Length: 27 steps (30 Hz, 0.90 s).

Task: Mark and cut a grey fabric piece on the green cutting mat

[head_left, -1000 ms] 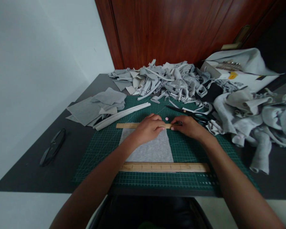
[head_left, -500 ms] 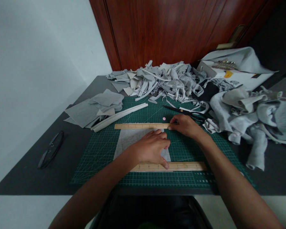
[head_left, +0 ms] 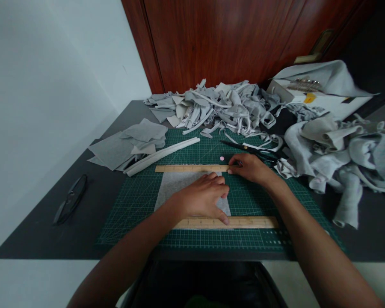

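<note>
A grey piece of fabric (head_left: 171, 186) lies flat on the green cutting mat (head_left: 128, 214). Across its far edge runs a wooden ruler (head_left: 186, 168), and a second wooden ruler (head_left: 250, 222) crosses its near edge. My left hand (head_left: 207, 194) spans the fabric, thumb on the near ruler and the other fingers spread and bent towards the far one. At the far ruler's right end, my right hand (head_left: 247, 166) pinches it between thumb and fingers. Part of the fabric is hidden under my left hand and forearm.
Black scissors (head_left: 253, 149) lie beyond my right hand, near a small pink disc (head_left: 222, 158). Fabric scraps (head_left: 224, 102) heap at the back, with more fabric (head_left: 327, 149) at right. Cut pieces (head_left: 125, 143), a rolled strip (head_left: 163, 156) and glasses (head_left: 71, 199) lie left.
Both hands keep their places on the fabric and rulers. The whole view has shifted very slightly; nothing else has visibly moved.
</note>
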Tool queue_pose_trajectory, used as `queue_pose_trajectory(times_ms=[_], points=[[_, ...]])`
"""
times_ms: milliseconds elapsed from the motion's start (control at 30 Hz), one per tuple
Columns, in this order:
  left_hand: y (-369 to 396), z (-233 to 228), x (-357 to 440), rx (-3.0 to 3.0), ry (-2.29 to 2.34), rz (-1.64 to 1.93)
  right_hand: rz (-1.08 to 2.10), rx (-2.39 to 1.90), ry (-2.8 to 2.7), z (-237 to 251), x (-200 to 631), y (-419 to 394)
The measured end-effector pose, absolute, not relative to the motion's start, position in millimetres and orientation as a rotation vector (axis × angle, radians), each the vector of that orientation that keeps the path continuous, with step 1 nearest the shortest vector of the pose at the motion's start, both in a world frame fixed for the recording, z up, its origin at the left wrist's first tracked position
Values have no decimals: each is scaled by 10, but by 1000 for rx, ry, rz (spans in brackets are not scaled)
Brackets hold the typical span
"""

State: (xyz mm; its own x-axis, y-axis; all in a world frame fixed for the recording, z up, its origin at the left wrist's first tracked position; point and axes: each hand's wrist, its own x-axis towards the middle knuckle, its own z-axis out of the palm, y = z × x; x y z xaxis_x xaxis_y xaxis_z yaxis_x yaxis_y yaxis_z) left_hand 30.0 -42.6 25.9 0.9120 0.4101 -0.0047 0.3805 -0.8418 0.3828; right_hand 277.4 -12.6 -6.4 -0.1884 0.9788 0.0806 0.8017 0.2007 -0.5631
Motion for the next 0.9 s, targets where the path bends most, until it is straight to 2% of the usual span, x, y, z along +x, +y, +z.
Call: queue_pose_trajectory(times_ms=[267,533,900], points=[[-316,333,266,2544,648,248,595,-1670,-2039,-73,2796,-119],[-484,311,333,2475,386,87,590,-1685,-2058,-47,2805,-133],[-493,289,354,2515,424,-68,545,-1691,-2106,-55,2792,-121]])
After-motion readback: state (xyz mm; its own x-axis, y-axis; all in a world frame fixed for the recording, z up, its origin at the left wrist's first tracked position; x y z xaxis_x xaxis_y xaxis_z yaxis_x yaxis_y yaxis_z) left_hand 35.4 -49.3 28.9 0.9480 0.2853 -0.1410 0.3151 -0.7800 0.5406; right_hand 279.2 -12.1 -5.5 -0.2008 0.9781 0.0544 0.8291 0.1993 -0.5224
